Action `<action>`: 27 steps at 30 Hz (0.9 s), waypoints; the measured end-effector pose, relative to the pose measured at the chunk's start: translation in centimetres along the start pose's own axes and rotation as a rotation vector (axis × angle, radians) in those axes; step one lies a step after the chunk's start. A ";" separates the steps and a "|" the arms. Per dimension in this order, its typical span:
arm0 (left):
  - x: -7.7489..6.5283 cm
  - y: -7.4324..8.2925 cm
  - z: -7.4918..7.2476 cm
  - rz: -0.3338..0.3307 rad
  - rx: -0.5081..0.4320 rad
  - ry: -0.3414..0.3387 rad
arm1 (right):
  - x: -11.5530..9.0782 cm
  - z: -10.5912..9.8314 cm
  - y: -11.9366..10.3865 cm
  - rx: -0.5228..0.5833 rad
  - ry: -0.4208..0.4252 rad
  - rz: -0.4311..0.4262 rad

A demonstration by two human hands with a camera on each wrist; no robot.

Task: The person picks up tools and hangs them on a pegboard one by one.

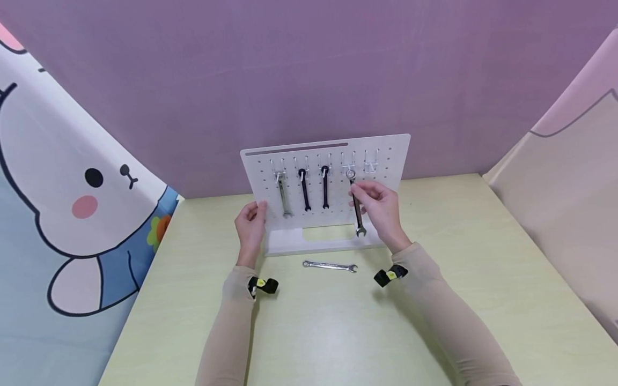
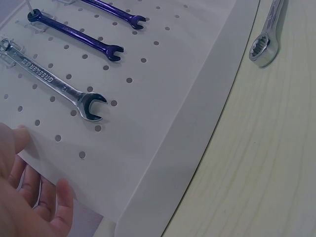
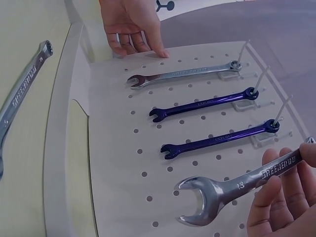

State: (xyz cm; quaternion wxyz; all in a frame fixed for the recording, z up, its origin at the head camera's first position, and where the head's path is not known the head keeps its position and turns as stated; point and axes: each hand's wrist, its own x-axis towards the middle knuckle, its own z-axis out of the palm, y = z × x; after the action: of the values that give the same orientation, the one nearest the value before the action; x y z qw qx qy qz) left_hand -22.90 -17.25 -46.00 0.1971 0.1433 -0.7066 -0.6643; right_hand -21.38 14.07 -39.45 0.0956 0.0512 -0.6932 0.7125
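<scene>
A white pegboard (image 1: 396, 185) stands upright on the table. My right hand (image 1: 382, 210) pinches a silver combination wrench (image 3: 247, 181) by its shank in front of the board. Its ring end is up by the fourth hook (image 1: 348, 161), and its open end points down; whether the ring is over the hook I cannot tell. My left hand (image 1: 250, 228) holds the board's left edge, thumb in front and fingers behind. A silver wrench (image 2: 54, 76) and two dark purple wrenches (image 3: 207, 104) (image 3: 222, 138) hang from the hooks to the left.
Another silver wrench (image 1: 330, 266) lies flat on the pale wooden table (image 1: 318, 332), just in front of the board's base (image 1: 285, 247). The rightmost hook (image 1: 371, 163) bears no wrench. Behind stands a purple backdrop (image 1: 309, 80); a cartoon-printed cloth (image 1: 58, 177) hangs at left.
</scene>
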 end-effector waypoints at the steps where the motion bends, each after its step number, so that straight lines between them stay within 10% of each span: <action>1: 0.0 0.0 0.0 0.001 0.001 -0.001 | 0.1 0.0 0.0 0.001 0.000 0.004; 27: 0.0 0.0 0.0 -0.001 -0.006 0.005 | 1.3 0.6 -0.3 -0.001 -0.001 0.093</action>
State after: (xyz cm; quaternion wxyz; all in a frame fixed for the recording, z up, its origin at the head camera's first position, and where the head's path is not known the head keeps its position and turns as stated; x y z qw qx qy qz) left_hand -22.91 -17.29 -46.01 0.1987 0.1448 -0.7041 -0.6661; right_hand -22.59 13.53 -38.91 0.0622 0.0192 -0.6953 0.7158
